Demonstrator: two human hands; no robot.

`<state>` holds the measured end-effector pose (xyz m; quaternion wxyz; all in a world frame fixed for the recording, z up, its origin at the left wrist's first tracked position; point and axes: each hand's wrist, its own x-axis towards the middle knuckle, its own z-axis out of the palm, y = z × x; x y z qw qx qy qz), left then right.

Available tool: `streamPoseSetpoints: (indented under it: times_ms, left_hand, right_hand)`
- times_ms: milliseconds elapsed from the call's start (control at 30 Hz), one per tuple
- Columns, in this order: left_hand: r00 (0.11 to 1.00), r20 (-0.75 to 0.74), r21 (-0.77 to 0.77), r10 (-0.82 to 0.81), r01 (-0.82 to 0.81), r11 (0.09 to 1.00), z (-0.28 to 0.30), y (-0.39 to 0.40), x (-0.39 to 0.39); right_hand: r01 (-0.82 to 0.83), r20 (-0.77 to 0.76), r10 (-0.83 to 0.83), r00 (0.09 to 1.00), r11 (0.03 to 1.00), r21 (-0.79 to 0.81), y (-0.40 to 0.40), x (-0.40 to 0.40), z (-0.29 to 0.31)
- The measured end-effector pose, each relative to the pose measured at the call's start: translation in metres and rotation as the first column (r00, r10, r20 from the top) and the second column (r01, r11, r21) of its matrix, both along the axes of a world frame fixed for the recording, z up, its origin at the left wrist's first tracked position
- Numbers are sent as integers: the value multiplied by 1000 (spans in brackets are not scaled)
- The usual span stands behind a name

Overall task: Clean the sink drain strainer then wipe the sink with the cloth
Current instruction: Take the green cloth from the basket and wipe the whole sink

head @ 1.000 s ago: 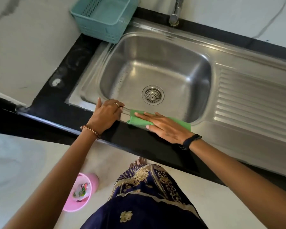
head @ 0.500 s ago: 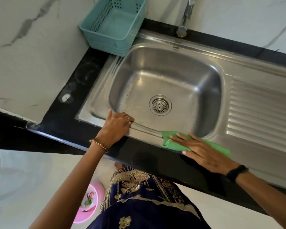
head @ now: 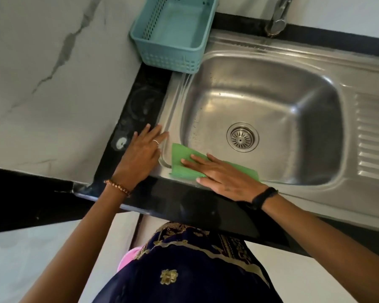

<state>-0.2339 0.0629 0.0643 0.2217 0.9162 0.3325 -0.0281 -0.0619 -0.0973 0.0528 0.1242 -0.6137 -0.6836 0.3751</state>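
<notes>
The steel sink (head: 271,47) has a round metal drain strainer (head: 242,137) seated in the middle of its basin. A green cloth (head: 179,154) lies flat on the sink's front rim, by the front-left corner. My right hand (head: 223,176) presses down on it with straight fingers, covering most of the cloth. My left hand (head: 140,156) rests flat with fingers spread, partly on the black counter (head: 136,110) and partly on the sink's left rim. It holds nothing.
A teal plastic basket (head: 169,33) stands at the sink's back-left corner. The faucet (head: 278,16) rises at the back. A ribbed drainboard (head: 372,138) lies to the right of the basin. A pink bin (head: 127,259) sits on the floor below.
My right hand slid the cloth right along the front rim, then back left to the front-left corner. My left hand let go of the rim and now lies flat, further left.
</notes>
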Motion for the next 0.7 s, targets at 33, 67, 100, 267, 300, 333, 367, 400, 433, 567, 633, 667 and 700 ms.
streamPoseSetpoints:
  times_ms: [33, 67, 100, 267, 300, 333, 367, 400, 433, 567, 633, 667, 700]
  left_hand:
    - [1000, 16, -6, -25, 25, 1000, -1, 5, 0]
    - [998, 41, -19, -38, 39, 999, -2, 7, 0]
    - [997, 62, -35, -46, 49, 998, -3, 9, 1]
    - [995, 88, -22, -41, 43, 999, -1, 17, 2]
    - [995, 88, -3, -41, 41, 999, -2, 18, 1]
    - [995, 92, 11, -39, 39, 999, -3, 19, 1]
    - [995, 96, 21, -36, 34, 999, -4, 19, 1]
    - [995, 98, 30, -32, 29, 999, -5, 19, 1]
    - [994, 101, 37, -28, 24, 999, -6, 19, 1]
    - [982, 186, 19, 19, -23, 1000, -5, 16, 4]
    - [978, 206, 16, 39, -43, 999, -3, 17, 7]
    - [976, 211, 22, 49, -55, 998, -3, 17, 10]
    - [975, 212, 27, 63, -70, 997, -3, 17, 13]
  right_hand:
    - [29, -5, -29, 1000, 1000, 10, -8, 3, 2]
    - [59, -23, -59, 998, 998, 7, -18, 6, 5]
    - [95, -37, -95, 995, 995, -7, -27, 10, 8]
    - [200, 34, -198, 980, 976, -87, -52, 20, 18]
    - [185, 49, -181, 982, 979, -84, -50, 17, 17]
    - [168, 68, -163, 984, 983, -76, -46, 14, 15]
    - [147, 89, -142, 986, 987, -61, -40, 9, 13]
    - [122, 110, -117, 987, 991, -45, -33, 3, 10]
    - [96, 131, -91, 987, 995, -30, -22, -4, 9]
    - [92, 206, -99, 973, 995, 45, 31, -41, 1]
    - [189, 170, -195, 966, 981, 48, 52, -49, -4]
    - [266, 109, -267, 957, 964, 28, 62, -48, -7]
    - [345, 37, -345, 938, 939, 2, 72, -44, -8]
